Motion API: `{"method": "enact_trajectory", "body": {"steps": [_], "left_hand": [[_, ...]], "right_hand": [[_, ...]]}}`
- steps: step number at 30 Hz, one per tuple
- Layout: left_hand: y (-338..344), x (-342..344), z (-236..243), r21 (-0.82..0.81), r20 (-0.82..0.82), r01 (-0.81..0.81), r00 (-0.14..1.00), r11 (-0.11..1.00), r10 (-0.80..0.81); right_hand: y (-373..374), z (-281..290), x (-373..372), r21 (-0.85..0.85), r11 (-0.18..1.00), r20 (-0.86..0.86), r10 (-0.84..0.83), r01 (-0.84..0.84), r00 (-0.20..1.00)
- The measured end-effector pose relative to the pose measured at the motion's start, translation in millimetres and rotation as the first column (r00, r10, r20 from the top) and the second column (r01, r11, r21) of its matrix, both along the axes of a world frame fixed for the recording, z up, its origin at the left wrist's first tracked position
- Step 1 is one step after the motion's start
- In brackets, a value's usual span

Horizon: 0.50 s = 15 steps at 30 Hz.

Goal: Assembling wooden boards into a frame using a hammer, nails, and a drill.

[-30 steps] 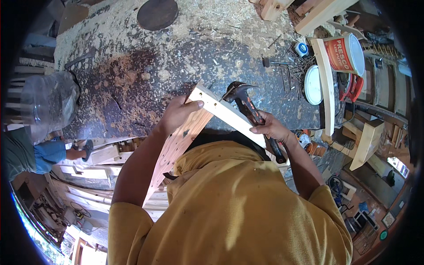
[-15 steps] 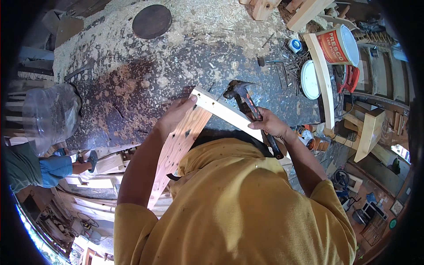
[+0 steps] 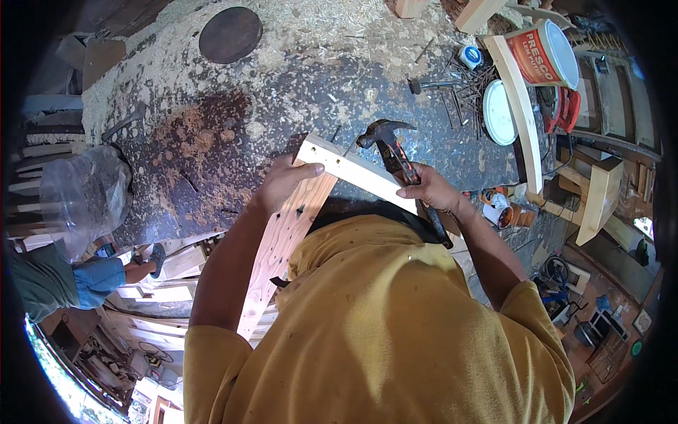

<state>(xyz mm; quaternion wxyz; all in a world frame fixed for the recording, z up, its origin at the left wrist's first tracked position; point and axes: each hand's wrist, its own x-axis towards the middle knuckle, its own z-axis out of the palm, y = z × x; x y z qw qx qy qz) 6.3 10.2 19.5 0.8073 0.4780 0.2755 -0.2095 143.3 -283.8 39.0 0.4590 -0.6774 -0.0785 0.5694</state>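
Note:
My left hand [image 3: 284,185] grips a corner where a pale wood strip [image 3: 364,176] meets the end of a wider, knotty board [image 3: 286,230]. The thumb lies along the near edge of the strip; the other fingers are mostly hidden beneath. Two small dark holes or nail spots show near the strip's left end. My right hand [image 3: 438,189] is closed around the handle of a claw hammer [image 3: 405,167], its thumb against the strip's right part. The hammer head points away from me over the workbench. A thin nail-like piece stands out beyond the strip's far side.
Loose nails [image 3: 462,99], a tape measure [image 3: 470,56] and a white lid [image 3: 500,112] lie on the worn workbench [image 3: 296,92]. Further right are a curved wood piece [image 3: 519,116] and a bucket [image 3: 544,56]. A dark disc [image 3: 231,34] rests at the far left. Another person [image 3: 70,279] is at left.
The whole view has shifted slightly. My left thumb has slid a little off the strip's top towards its near edge. The hammer stays in my right hand, nearly in place.

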Motion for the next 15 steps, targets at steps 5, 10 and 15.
{"method": "enact_trajectory", "body": {"steps": [5, 10, 15], "left_hand": [[-2, -1, -8, -0.039, 0.007, -0.065, 0.998, 0.997, 0.065], [-2, 1, -3, -0.018, -0.021, -0.050, 0.999, 0.999, 0.049], [-1, 0, -10, 0.010, -0.017, -0.023, 1.000, 1.000, 0.023]], "right_hand": [[-1, 2, -3, -0.006, 1.000, 0.022, 0.006, -0.006, 1.000], [5, 13, -2, -0.053, 0.998, 0.126, 0.027, -0.020, 0.992], [3, 14, 7, -0.080, 0.997, 0.186, 0.030, -0.016, 0.982]]}}
